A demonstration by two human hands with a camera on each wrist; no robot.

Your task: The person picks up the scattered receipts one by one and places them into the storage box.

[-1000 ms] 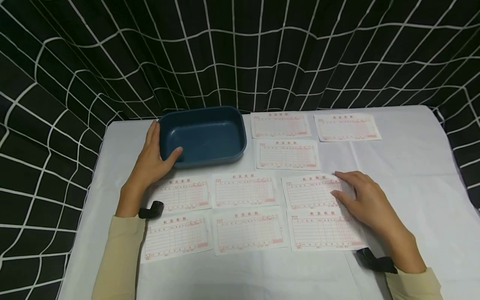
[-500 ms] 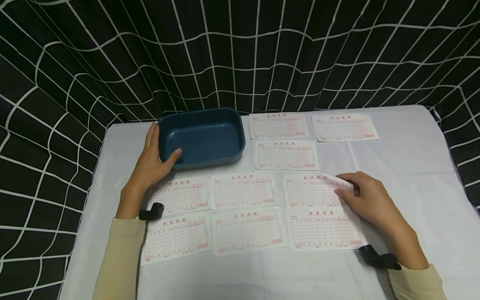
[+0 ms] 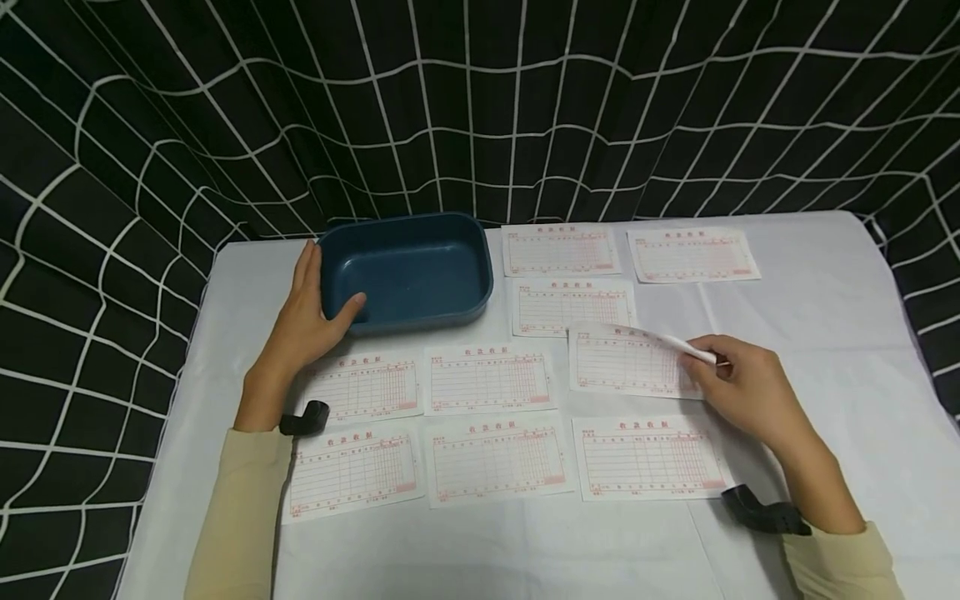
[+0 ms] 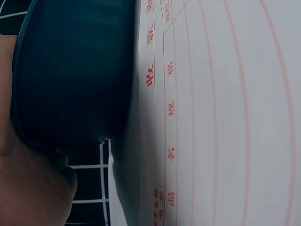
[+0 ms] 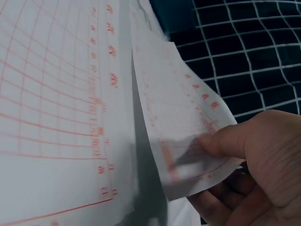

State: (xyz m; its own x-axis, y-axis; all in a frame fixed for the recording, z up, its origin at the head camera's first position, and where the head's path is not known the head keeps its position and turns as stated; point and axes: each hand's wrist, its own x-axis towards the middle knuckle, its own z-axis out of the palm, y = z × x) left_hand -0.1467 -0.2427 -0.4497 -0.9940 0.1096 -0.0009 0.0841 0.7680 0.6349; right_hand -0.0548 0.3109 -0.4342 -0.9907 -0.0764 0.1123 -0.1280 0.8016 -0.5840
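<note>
Over white cloth, the right hand pinches a form; left hand grips blue tub.

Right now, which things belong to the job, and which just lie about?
Seemingly in use:
white paper slip with red print, pinched by the right hand
dark blue rectangular tub, held by the left hand
probably the matching flat slips

Apparently just background:
white tablecloth
black backdrop with white grid lines

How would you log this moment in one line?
left hand: grips blue bin | right hand: pinches raised slip by its right end | other slips: on white cloth
</note>
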